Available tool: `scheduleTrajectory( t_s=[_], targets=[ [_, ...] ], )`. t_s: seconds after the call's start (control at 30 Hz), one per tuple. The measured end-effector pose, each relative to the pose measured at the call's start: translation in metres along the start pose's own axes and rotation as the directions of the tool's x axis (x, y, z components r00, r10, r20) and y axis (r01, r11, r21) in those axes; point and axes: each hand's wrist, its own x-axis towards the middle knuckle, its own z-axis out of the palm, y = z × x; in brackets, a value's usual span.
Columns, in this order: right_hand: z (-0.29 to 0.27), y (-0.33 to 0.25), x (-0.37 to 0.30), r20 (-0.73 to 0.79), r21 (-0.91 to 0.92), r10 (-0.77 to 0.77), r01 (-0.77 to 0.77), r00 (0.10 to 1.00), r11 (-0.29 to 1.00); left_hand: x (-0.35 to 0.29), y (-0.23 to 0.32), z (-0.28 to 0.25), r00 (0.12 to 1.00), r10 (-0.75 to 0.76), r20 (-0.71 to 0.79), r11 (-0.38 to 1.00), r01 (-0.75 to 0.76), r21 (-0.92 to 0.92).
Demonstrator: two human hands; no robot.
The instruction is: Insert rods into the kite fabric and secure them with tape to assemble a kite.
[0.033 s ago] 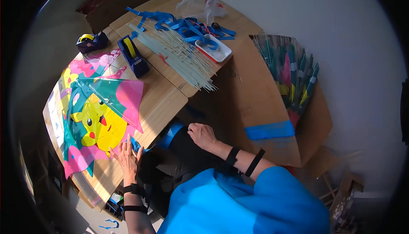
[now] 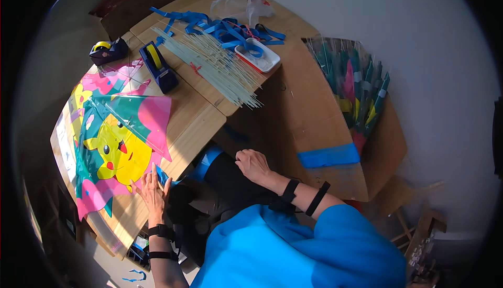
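A kite [image 2: 126, 141] in green, pink and yellow with a cartoon figure lies flat on the left of the wooden table. My left hand [image 2: 153, 191] rests at its lower right edge, fingers spread and the palm down. A piece of blue strip [image 2: 162, 174] shows beside those fingertips at the table's edge. Over my lap, off the table, my right hand [image 2: 254, 166] hangs with curled fingers; whatever they may hold is hidden. Beside it, a blue band [image 2: 205, 163] lies across my dark-clothed leg.
Two tape dispensers [image 2: 159, 69] [image 2: 108, 51] stand beyond the kite. A bundle of thin sticks [image 2: 215, 65], tangled blue ribbon [image 2: 209, 26], a white tray [image 2: 258, 56] and a plastic bag [image 2: 243, 6] lie farther back. At right, a cardboard box [image 2: 319, 115] holds several rolled kites [image 2: 356, 86].
The whole view has shifted slightly, so the table sits a little more up and left. My right hand is slightly farther from the table edge; my left hand stays at the kite.
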Motion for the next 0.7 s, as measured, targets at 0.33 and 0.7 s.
scheduleTrajectory(
  t_s=[0.33, 0.7],
  targets=[
    [-0.107, 0.127, -0.074, 0.175, -0.963, 0.444, 0.059, 0.879, 0.262, -0.015, 0.058, -0.026, 0.969, 0.157, -0.193, 0.982, -0.174, -0.074],
    [-0.136, 0.131, -0.070, 0.368, -0.911, 0.443, 0.221, 0.818, 0.348, -0.052, 0.135, -0.032, 0.871, 0.490, -0.037, 0.820, -0.475, -0.319]
  ],
)
